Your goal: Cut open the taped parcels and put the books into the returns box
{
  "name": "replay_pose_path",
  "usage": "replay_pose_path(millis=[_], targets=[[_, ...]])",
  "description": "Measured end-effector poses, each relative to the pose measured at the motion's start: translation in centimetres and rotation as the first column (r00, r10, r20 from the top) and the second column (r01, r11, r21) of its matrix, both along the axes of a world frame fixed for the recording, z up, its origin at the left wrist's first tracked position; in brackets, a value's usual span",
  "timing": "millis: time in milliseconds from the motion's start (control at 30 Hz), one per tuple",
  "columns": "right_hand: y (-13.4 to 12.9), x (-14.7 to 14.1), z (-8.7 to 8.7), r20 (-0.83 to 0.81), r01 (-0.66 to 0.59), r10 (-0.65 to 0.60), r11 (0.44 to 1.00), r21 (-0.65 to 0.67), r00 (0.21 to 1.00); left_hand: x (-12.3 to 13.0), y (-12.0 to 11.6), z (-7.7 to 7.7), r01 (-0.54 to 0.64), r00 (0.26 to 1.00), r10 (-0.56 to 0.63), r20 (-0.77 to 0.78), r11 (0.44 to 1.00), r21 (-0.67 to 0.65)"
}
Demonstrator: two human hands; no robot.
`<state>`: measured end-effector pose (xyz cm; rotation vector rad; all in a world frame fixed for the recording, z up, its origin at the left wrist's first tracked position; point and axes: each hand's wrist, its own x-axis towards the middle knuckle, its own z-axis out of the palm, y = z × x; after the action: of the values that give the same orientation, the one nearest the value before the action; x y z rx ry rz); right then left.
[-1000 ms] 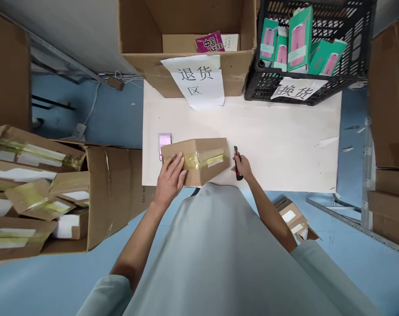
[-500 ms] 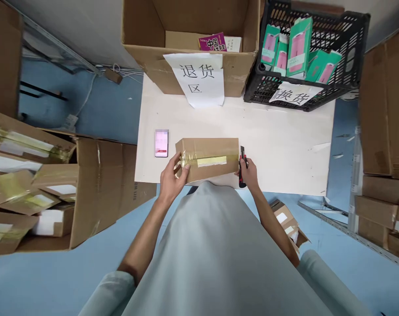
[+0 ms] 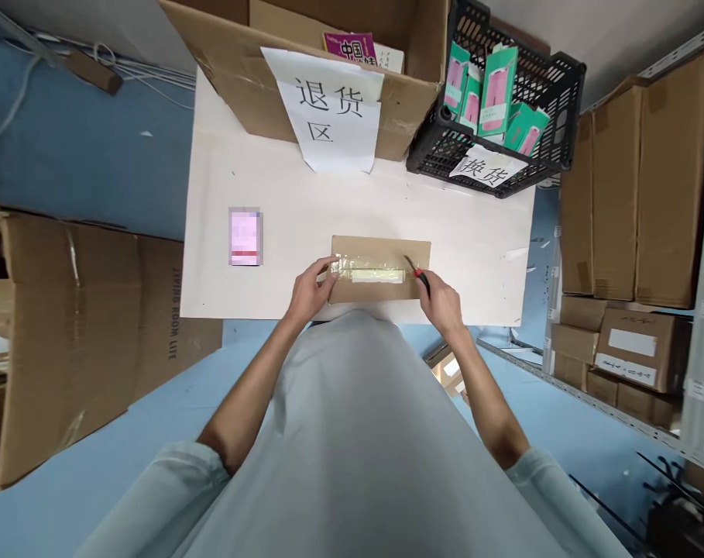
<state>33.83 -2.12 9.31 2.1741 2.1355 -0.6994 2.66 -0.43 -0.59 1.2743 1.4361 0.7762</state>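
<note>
At white bench (image 3: 305,201), gripping brown rectangular cardboard box (image 3: 375,292) with left hand (image 3: 310,293), red-and-black utility knife (image 3: 420,277) with right hand (image 3: 443,304).
Apparently unopened, with translucent yellowish tape (image 3: 348,265) across top, no cut discernible.

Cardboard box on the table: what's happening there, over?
Left hand at left end of box. Right hand gripping knife over its right end. Tape across box top. Phone off left, not in the way.

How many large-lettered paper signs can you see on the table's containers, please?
2: a larger sign on the open cardboard box and a smaller sign on the black crate; far sides are hidden.
</note>
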Motion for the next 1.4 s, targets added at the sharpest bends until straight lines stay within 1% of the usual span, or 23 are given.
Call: replay_pose_path(millis=[33, 100, 167, 233, 300, 367, 500, 700, 800, 900, 1033, 1133, 1200, 1267, 1333, 1400], targets=[[0.7, -1.0, 0.8, 0.03, -0.097, 0.098, 0.995, -0.034, 0.995, -0.2, 0.0, -0.4, 0.001, 1.0, -0.001, 0.023, 1.0, -0.005], [2.3, -3.3, 2.3, 0.078, -0.274, 0.283, 0.955, -0.111, 0.956, -0.5, 0.0, -1.1, -0.003, 0.997, 0.003, 0.083, 1.0, -0.006], [3.8, -5.7, 3.1, 0.116, -0.413, 0.439, 0.89, -0.195, 0.891, -0.6, -0.1, -1.8, -0.011, 0.99, 0.01, 0.138, 1.0, 0.0], [5.2, -7.8, 3.4, 0.146, -0.508, 0.557, 0.817, -0.272, 0.818, -0.7, -0.1, -2.2, -0.012, 0.985, 0.009, 0.171, 1.0, 0.015], [6.2, -9.4, 3.2, 0.174, -0.57, 0.638, 0.757, -0.32, 0.75, -0.7, -0.1, -2.6, -0.006, 0.982, -0.002, 0.19, 0.999, 0.045], [6.8, -10.3, 2.9, 0.201, -0.607, 0.69, 0.714, -0.35, 0.696, -0.8, 0.0, -2.8, -0.001, 0.979, -0.014, 0.201, 0.997, 0.077], [7.6, -11.3, 2.6, 0.234, -0.637, 0.741, 0.665, -0.391, 0.63, -0.7, 0.0, -3.3, -0.012, 0.979, -0.009, 0.205, 0.995, 0.099], [7.8, -12.8, 3.4, 0.242, -0.657, 0.77, 0.632, -0.41, 0.59, -0.6, 0.0, -3.7, -0.023, 0.979, 0.002, 0.205, 0.995, 0.101], [7.6, -13.8, 3.6, 0.261, -0.674, 0.782, 0.621, -0.4, 0.566, -0.7, 0.2, -3.4, -0.025, 0.979, 0.007, 0.204, 0.996, 0.089], [7.5, -14.5, 3.5, 0.28, -0.692, 0.785, 0.619, -0.371, 0.552, -0.9, 0.5, -3.1, -0.02, 0.976, 0.006, 0.219, 0.998, 0.063], [7.3, -14.6, 3.3, 0.274, -0.687, 0.771, 0.636, -0.352, 0.575, -0.9, 0.7, -2.6, -0.007, 0.974, -0.004, 0.225, 0.999, 0.047], [7.3, -14.5, 3.3, 0.259, -0.682, 0.762, 0.647, -0.34, 0.593, -0.8, 0.7, -2.2, -0.018, 0.978, 0.01, 0.21, 0.999, 0.035], [7.4, -14.2, 3.1, 0.248, -0.681, 0.76, 0.65, -0.338, 0.601, -0.7, 0.7, -2.0, -0.018, 0.98, 0.014, 0.2, 1.0, 0.017], [7.5, -13.3, 3.0, 0.246, -0.661, 0.751, 0.658, -0.361, 0.613, -0.8, 0.8, -1.7, -0.007, 0.983, 0.006, 0.185, 1.0, 0.0], [7.5, -11.5, 2.9, 0.26, -0.626, 0.732, 0.676, -0.39, 0.629, -0.9, 0.8, -1.4, 0.0, 0.987, 0.003, 0.163, 1.0, -0.016], [7.4, -8.8, 3.1, 0.279, -0.595, 0.707, 0.702, -0.393, 0.65, -1.0, 0.7, -1.2, -0.002, 0.989, 0.006, 0.145, 0.999, -0.032]])
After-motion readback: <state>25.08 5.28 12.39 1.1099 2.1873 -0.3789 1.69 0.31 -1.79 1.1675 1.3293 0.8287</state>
